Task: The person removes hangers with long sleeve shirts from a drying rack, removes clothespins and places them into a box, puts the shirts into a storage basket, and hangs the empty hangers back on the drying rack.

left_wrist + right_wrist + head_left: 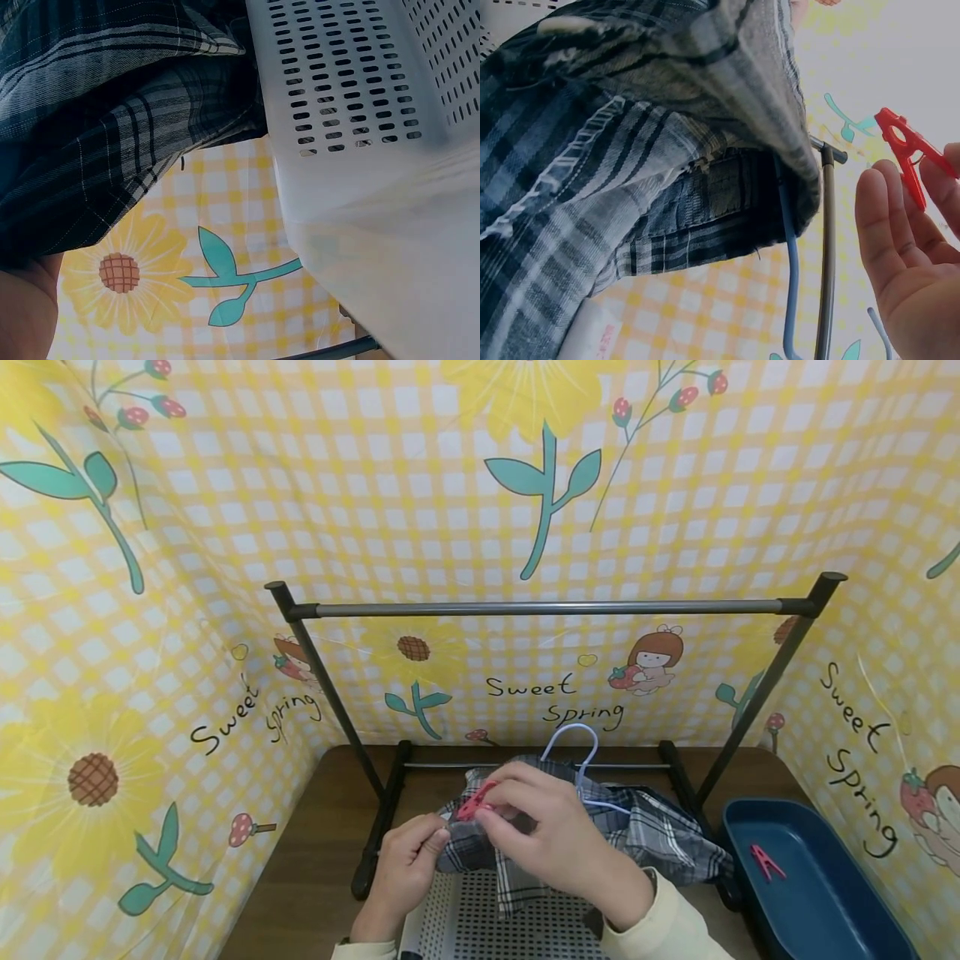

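A dark plaid garment [667,835] lies bunched around a pale blue hanger [596,743], whose hook sticks up behind it. My left hand [408,864] pinches the garment's left edge between thumb and curled fingers. Close to its right, my right hand [551,822] holds a red clothespin [474,803] by its handles. The right wrist view has the clothespin [900,142] between thumb and fingers, beside the raised open edge of the cloth [727,67]. In the left wrist view, folds of plaid cloth [135,120] hide most of the left hand [26,307].
A black-framed rack with a grey top bar [555,608] stands behind the garment. Under the cloth's front is a white perforated basket [435,918]. At the right, a dark blue tub [832,902] contains another red clothespin [767,862]. Patterned fabric [360,510] surrounds the brown table [300,860].
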